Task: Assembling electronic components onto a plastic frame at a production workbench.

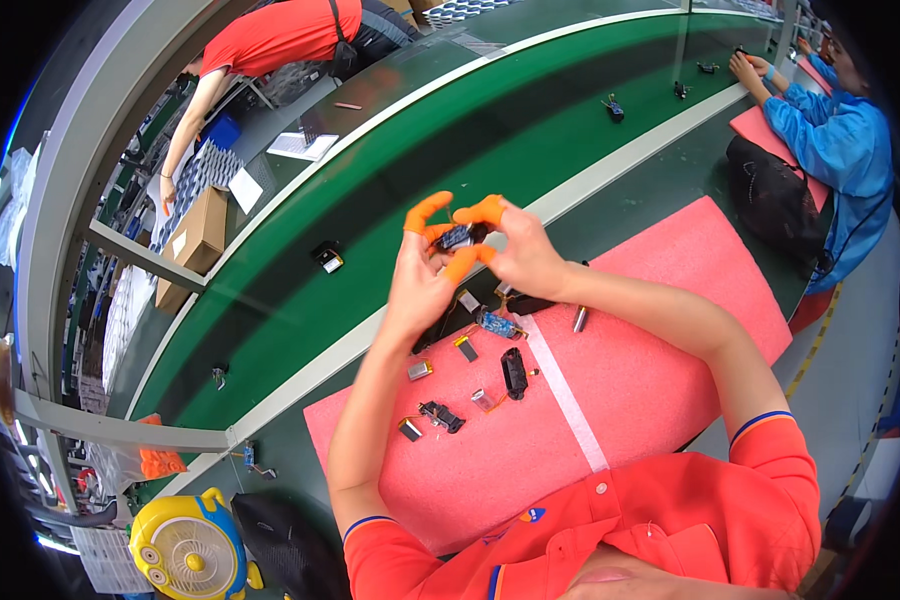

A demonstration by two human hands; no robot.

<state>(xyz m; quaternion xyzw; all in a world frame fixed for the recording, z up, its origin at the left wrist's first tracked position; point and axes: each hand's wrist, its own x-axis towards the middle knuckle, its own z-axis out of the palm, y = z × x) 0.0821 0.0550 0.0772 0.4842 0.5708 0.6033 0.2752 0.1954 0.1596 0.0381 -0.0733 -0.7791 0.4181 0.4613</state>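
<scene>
Above the far edge of the pink foam mat (pixel 660 290), both my hands are raised together, with orange covers on several fingertips. Between them is a small blue-and-black electronic module (pixel 456 237). My left hand (pixel 422 268) pinches it from the left; my right hand (pixel 515 248) grips its other side, and the fingers hide part of it. Just below lie a blue circuit board (pixel 498 324), a black housing (pixel 514 374) and another black module (pixel 440 416) with a wired battery. Small silver battery packs (pixel 420 370) are scattered around them.
Beyond the mat runs a green conveyor belt (pixel 390 205) carrying a few modules (pixel 327 257). A yellow toy-shaped fan (pixel 188 555) stands at lower left beside a dark bag (pixel 280 540). A co-worker in blue (pixel 840 150) sits at right; another in red (pixel 280 40) leans over the far side.
</scene>
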